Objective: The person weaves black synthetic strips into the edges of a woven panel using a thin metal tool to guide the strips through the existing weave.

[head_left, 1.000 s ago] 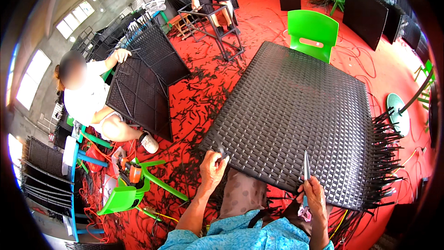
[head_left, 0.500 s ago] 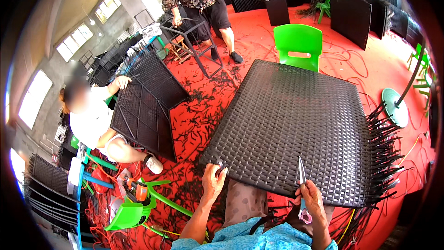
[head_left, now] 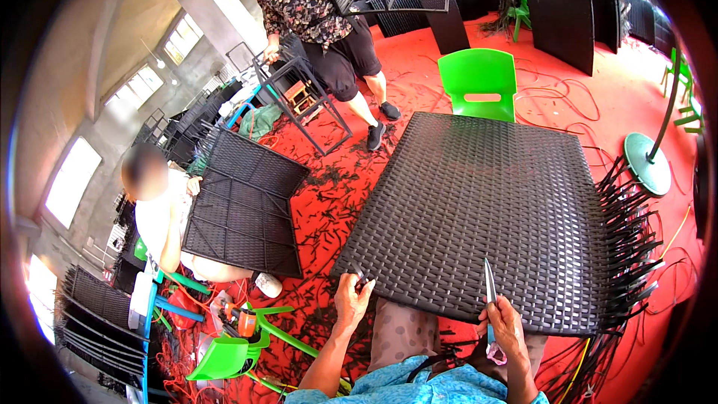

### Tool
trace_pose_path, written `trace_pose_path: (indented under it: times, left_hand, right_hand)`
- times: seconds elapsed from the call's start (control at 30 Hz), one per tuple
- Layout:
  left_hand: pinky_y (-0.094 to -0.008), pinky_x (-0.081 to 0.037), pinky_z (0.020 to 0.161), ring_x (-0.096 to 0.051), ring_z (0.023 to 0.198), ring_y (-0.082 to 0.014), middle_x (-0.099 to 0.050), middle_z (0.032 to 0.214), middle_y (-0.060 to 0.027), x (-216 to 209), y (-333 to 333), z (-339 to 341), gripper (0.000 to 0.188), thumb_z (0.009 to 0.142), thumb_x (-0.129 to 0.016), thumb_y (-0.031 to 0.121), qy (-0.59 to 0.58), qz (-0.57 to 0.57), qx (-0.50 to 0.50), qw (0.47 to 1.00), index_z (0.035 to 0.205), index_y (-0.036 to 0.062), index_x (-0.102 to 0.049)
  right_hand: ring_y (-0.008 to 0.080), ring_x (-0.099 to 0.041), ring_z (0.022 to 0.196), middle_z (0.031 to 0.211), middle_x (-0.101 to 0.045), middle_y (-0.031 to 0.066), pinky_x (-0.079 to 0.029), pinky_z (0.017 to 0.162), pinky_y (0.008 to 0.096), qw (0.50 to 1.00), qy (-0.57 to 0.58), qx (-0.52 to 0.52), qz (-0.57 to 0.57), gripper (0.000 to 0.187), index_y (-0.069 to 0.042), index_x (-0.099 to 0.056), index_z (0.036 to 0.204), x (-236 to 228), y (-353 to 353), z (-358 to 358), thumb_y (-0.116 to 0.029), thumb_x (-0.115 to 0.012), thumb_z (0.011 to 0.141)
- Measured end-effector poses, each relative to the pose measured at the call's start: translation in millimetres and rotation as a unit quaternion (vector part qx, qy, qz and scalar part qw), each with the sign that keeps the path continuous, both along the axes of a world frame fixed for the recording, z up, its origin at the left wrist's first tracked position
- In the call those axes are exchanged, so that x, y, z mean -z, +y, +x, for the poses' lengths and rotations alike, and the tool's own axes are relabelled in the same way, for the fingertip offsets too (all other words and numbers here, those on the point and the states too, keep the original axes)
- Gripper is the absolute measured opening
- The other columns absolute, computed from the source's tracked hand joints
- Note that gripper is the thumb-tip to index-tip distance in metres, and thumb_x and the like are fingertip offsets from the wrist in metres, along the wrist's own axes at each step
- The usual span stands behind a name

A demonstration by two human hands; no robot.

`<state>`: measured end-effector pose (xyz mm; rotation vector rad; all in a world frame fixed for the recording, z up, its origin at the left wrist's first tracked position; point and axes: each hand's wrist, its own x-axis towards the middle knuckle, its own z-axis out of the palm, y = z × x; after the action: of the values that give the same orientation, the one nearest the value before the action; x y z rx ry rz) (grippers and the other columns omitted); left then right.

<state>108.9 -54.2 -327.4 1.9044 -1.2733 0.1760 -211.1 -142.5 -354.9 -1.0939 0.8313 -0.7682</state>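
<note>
The broad top of the black woven panel [head_left: 493, 209] is left unobstructed. Its right edge is fringed by loose strand ends [head_left: 628, 254], its far edge is blocked by a green chair [head_left: 477, 78], and its near-left corner is bordered by littered offcuts [head_left: 329, 202].

Chair [head_left: 479, 82] stands behind the woven panel [head_left: 493, 209].

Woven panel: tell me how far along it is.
Done: the black woven panel looks fully woven across its face. In hand: the left hand pinches its near edge; the right hand holds a pointed tool. Left: loose strand ends bristle along its right side, untrimmed.
</note>
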Motion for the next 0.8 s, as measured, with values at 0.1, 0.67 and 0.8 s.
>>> trace_pose_path:
  times: [0.1,0.67,0.8]
  left_hand:
    - [-0.0328,-0.045,0.056,-0.054,0.062,-0.0230,-0.050,0.077,-0.0093,3.1,4.8,2.3,0.025,0.076,-0.072,0.015,-0.021,0.022,-0.006,1.000,0.083,0.0030,-0.051]
    - [-0.0367,-0.045,0.058,-0.055,0.065,-0.0284,-0.050,0.079,-0.0117,1.9,-0.3,-1.1,0.023,0.078,-0.068,0.013,-0.035,0.039,-0.026,0.998,0.088,0.0020,-0.051]
    - [-0.0375,-0.045,0.058,-0.055,0.066,-0.0290,-0.050,0.079,-0.0118,3.1,-2.5,-0.9,0.022,0.079,-0.068,0.013,-0.045,0.043,-0.033,0.998,0.087,0.0022,-0.050]
  right_hand:
    - [0.0128,-0.059,0.055,0.074,-0.057,0.0052,-0.049,0.050,0.0260,1.000,0.000,-0.003,-0.012,0.017,-0.002,-0.050,0.101,3.1,0.6,-0.2,-0.016,-0.043,0.096]
    - [0.0061,-0.043,0.052,0.078,-0.055,0.0023,-0.035,0.045,0.0200,0.968,-0.200,0.149,0.014,0.018,-0.009,-0.047,0.103,15.5,-4.4,-6.5,-0.025,-0.046,0.097]
    - [0.0058,-0.044,0.052,0.078,-0.055,0.0026,-0.035,0.045,0.0198,0.965,-0.196,0.174,0.033,0.019,-0.009,-0.048,0.106,22.3,-7.1,-7.3,-0.025,-0.044,0.098]
